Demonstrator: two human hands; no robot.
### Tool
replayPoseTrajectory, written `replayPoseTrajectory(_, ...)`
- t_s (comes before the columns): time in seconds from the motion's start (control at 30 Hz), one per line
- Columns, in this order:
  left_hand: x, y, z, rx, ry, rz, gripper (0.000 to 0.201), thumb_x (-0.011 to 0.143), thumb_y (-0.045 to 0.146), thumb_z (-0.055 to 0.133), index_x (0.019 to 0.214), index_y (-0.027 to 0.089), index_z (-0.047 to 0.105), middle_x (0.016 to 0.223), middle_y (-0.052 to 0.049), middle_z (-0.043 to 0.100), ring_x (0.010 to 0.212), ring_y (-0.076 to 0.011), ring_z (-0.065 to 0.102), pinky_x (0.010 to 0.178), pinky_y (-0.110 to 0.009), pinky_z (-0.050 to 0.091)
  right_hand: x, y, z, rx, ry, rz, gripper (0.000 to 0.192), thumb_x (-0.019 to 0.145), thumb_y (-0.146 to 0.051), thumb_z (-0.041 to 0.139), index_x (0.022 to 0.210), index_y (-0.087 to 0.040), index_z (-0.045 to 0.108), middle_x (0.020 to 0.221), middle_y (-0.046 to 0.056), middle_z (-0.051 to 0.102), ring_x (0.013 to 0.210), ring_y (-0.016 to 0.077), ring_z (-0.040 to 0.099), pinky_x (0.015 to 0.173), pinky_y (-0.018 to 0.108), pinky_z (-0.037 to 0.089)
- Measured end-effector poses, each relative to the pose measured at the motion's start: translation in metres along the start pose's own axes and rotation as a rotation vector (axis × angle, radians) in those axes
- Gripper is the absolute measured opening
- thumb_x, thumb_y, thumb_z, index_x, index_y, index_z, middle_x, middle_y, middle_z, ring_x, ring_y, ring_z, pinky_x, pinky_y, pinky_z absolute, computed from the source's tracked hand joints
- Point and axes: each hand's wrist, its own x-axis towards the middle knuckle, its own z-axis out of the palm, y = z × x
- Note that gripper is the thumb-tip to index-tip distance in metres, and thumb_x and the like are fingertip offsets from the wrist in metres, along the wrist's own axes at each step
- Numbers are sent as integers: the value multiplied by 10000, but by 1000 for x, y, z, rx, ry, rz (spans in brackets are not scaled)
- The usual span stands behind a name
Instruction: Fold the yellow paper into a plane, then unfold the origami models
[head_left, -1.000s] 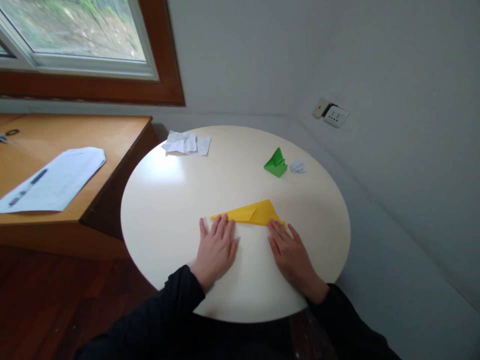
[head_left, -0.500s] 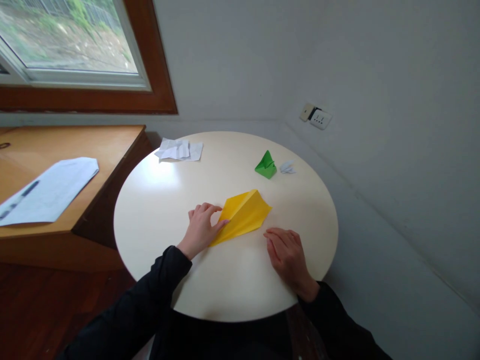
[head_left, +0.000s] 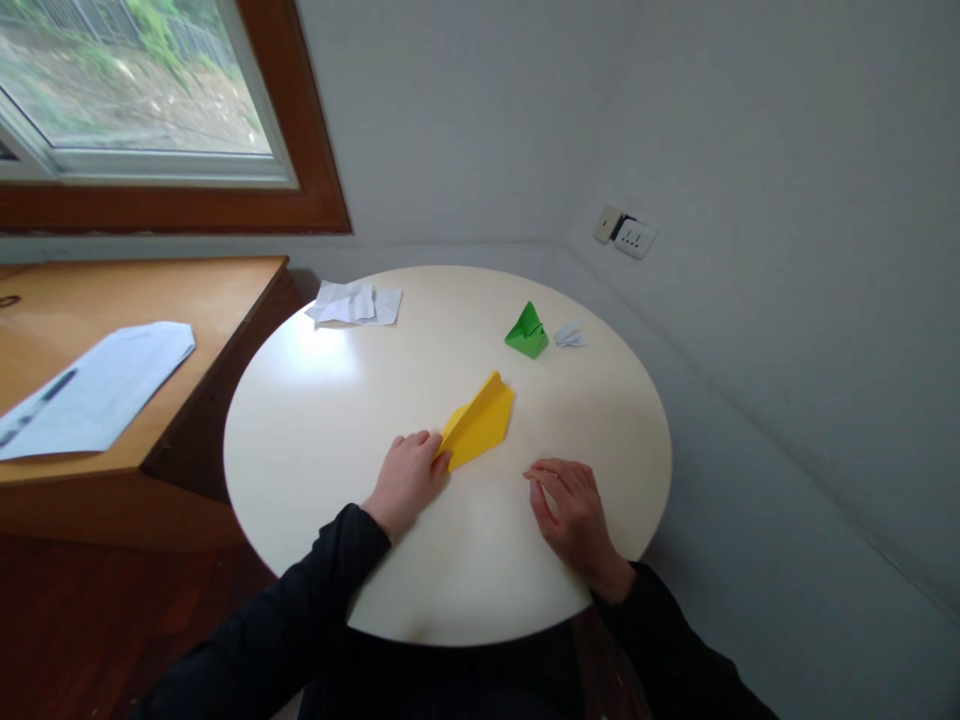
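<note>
On the round table [head_left: 300, 520] lies a yellow paper plane [head_left: 480, 425], its raised centre fold pointing away to the upper right. My left hand [head_left: 409, 475] pinches its near end between thumb and fingers, which hide that end. To the right of the plane, apart from it, my right hand [head_left: 574, 520] rests on the tabletop. Its fingers are loosely curled, with the thumb tip close to the forefinger, and nothing shows between them.
A folded green paper [head_left: 529, 335] and a small white folded paper [head_left: 570, 335] lie at the back right. White paper sheets [head_left: 356, 303] are at the back left. A wooden desk [head_left: 225, 290] at left bears a white sheet [head_left: 120, 380] and pen [head_left: 37, 405].
The yellow paper has turned and its wings now stand closer together, so it looks narrower. My left hand has closed on its near end. My right hand has barely moved.
</note>
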Motion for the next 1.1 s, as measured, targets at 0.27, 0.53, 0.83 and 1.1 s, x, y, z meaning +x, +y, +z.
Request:
replayPoseTrajectory(0.27,39,-13,-14,-1499,-130,-344,182,774,316,604,759,149,533,615,9,533,558,-110,525,539,-238,425,43,2,28,456,-79,254,150,878,-234,435,886,-212,583,850,50,633,809,171,601,729,326,505)
replayPoseTrajectory(0.53,59,-16,4,-1891,-215,-456,91,823,133,501,774,114,575,616,6,506,504,-53,470,462,-154,420,94,3,106,762,85,591,166,796,-364,523,790,-209,464,762,-3,537,686,133,538,632,272,478)
replayPoseTrajectory(0.83,62,-20,13,-1777,-226,-215,294,638,249,759,856,121,609,736,-11,589,565,-67,503,555,-205,419,89,-1,107,763,-71,491,101,818,-294,473,795,-207,520,755,3,591,682,148,558,632,281,462)
replayPoseTrajectory(1.1,64,-38,0,-1001,119,-207,261,674,389,653,727,133,631,642,-4,598,588,-122,514,558,-237,383,94,18,99,561,54,634,113,796,-288,439,748,-208,502,711,8,573,636,155,503,585,281,410)
